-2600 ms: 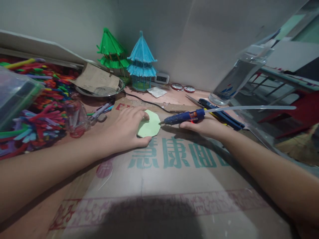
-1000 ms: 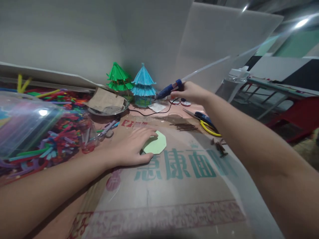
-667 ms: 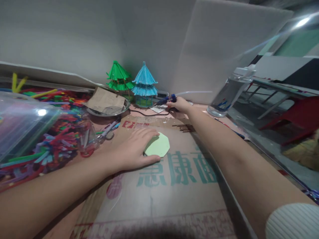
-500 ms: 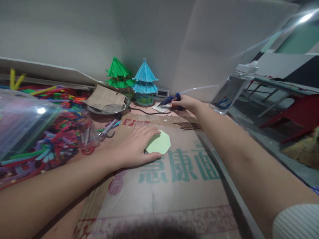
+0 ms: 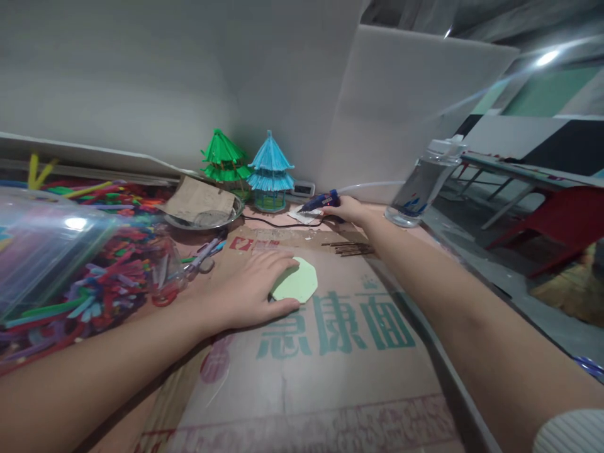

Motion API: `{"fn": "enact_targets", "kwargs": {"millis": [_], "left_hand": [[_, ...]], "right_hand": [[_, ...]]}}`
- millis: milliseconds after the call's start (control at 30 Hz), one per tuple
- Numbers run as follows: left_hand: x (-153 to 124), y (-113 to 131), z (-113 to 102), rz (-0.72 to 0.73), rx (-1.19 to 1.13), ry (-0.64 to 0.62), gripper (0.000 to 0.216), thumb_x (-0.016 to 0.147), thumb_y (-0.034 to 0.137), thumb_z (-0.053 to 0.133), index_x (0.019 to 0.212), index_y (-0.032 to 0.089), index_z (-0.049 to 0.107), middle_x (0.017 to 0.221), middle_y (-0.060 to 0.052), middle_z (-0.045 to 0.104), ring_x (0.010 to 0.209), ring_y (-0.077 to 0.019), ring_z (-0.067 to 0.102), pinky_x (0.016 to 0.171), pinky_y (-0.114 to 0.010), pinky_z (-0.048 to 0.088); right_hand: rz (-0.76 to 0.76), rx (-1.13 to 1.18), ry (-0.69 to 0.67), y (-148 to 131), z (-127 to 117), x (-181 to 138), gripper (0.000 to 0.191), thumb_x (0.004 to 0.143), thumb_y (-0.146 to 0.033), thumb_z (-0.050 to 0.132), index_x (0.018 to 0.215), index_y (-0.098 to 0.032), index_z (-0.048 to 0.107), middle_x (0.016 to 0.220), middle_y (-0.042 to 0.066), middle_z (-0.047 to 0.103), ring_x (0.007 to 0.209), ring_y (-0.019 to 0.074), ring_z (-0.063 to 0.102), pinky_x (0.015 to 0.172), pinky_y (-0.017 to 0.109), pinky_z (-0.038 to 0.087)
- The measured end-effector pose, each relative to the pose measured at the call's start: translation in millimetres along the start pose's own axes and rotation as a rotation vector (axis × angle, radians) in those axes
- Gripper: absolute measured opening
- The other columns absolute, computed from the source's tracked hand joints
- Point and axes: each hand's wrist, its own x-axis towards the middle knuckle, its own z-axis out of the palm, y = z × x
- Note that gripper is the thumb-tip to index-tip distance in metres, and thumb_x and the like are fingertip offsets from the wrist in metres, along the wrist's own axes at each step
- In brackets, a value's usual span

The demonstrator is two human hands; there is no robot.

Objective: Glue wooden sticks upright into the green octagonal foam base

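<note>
My left hand [image 5: 257, 286] lies palm down on the printed cardboard [image 5: 325, 390], fingers stretched out and thumb apart. Between its thumb and index finger is a pale green octagonal piece [image 5: 298, 281], partly covered by the hand. My right hand [image 5: 348, 209] reaches far forward and is closed around a blue glue gun [image 5: 321, 201]. The gun's nozzle points left over a small white pad [image 5: 304, 217]. A pale glue stick trails from its back toward the right. Just nearer to me than the gun lies a bundle of thin brown sticks [image 5: 349, 249].
A blue two-tiered pavilion model [image 5: 270, 170] and a green one [image 5: 225, 163] stand by the wall. A metal bowl [image 5: 207, 223] holds brown card. Colourful pipe cleaners [image 5: 113, 270], a clear plastic box [image 5: 42, 251] and scissors [image 5: 202, 257] lie left. A clear bottle [image 5: 422, 182] stands right.
The camera view has tilted up and shifted slightly, so things appear lower. Both hands keep nearly the same places, the right still around the glue gun, the left at the octagonal piece.
</note>
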Motion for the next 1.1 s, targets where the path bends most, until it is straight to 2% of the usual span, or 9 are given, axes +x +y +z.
{"fn": "enact_targets", "kwargs": {"millis": [133, 333, 500, 800, 967, 1033, 1100], "left_hand": [[-1.6, -4.0, 3.7, 0.02, -0.003, 0.008, 0.064, 0.09, 0.054, 0.064, 0.142, 0.019, 0.052, 0.149, -0.016, 0.054, 0.14, -0.037, 0.048, 0.116, -0.055, 0.04], [-1.9, -3.3, 4.3, 0.002, 0.008, 0.014, 0.063, 0.09, 0.052, 0.065, 0.142, 0.02, 0.053, 0.151, -0.016, 0.053, 0.141, -0.038, 0.047, 0.117, -0.057, 0.04], [-1.4, 0.9, 1.2, -0.011, 0.016, 0.025, 0.064, 0.087, 0.051, 0.068, 0.141, 0.02, 0.055, 0.15, -0.016, 0.056, 0.139, -0.0389, 0.051, 0.114, -0.057, 0.044], [-2.5, -2.7, 4.8, 0.0, 0.012, 0.033, 0.062, 0.088, 0.05, 0.068, 0.141, 0.021, 0.054, 0.152, -0.016, 0.054, 0.141, -0.0382, 0.048, 0.117, -0.057, 0.041], [-2.7, -2.9, 4.0, 0.008, 0.022, 0.016, 0.062, 0.089, 0.05, 0.065, 0.142, 0.02, 0.053, 0.152, -0.016, 0.054, 0.142, -0.0383, 0.048, 0.118, -0.058, 0.04], [-2.9, -3.9, 5.1, 0.024, 0.015, 0.03, 0.06, 0.089, 0.046, 0.064, 0.142, 0.02, 0.054, 0.151, -0.016, 0.054, 0.142, -0.0378, 0.048, 0.118, -0.057, 0.04], [-2.9, -5.0, 6.2, 0.026, 0.008, 0.03, 0.059, 0.089, 0.044, 0.063, 0.142, 0.02, 0.054, 0.152, -0.016, 0.054, 0.143, -0.0378, 0.047, 0.118, -0.056, 0.04]], "right_hand": [[0.001, -0.058, 0.008, 1.5, -6.5, 0.7, 0.036, 0.08, -0.033, 0.083, 0.108, -0.012, 0.072, 0.106, 0.013, 0.077, 0.093, 0.0238, 0.07, 0.085, 0.034, 0.056], [-0.007, -0.082, -0.001, 2.2, -13.6, -3.3, 0.036, 0.085, -0.034, 0.078, 0.113, -0.013, 0.072, 0.106, 0.01, 0.078, 0.09, 0.0191, 0.071, 0.079, 0.025, 0.055], [-0.014, -0.132, -0.028, -1.4, -17.9, -11.0, 0.036, 0.087, -0.035, 0.076, 0.115, -0.012, 0.071, 0.11, 0.012, 0.078, 0.092, 0.0207, 0.073, 0.075, 0.024, 0.055], [-0.007, -0.343, -0.046, -1.9, -26.1, -19.4, 0.05, 0.093, -0.042, 0.068, 0.133, -0.012, 0.063, 0.128, 0.015, 0.073, 0.108, 0.0241, 0.071, 0.083, 0.026, 0.053], [0.001, -0.538, -0.038, -6.3, -38.3, -47.2, 0.064, 0.092, -0.049, 0.065, 0.141, -0.01, 0.056, 0.133, 0.022, 0.068, 0.112, 0.0323, 0.068, 0.085, 0.032, 0.051], [-0.009, -0.628, -0.059, -13.1, -43.8, -68.3, 0.057, 0.09, -0.042, 0.067, 0.137, -0.011, 0.061, 0.129, 0.023, 0.07, 0.11, 0.0352, 0.068, 0.083, 0.034, 0.049], [-0.043, -0.698, -0.107, -22.6, -45.9, -93.2, 0.037, 0.087, -0.032, 0.069, 0.119, -0.014, 0.072, 0.119, 0.02, 0.074, 0.105, 0.0345, 0.069, 0.08, 0.034, 0.048]]}}
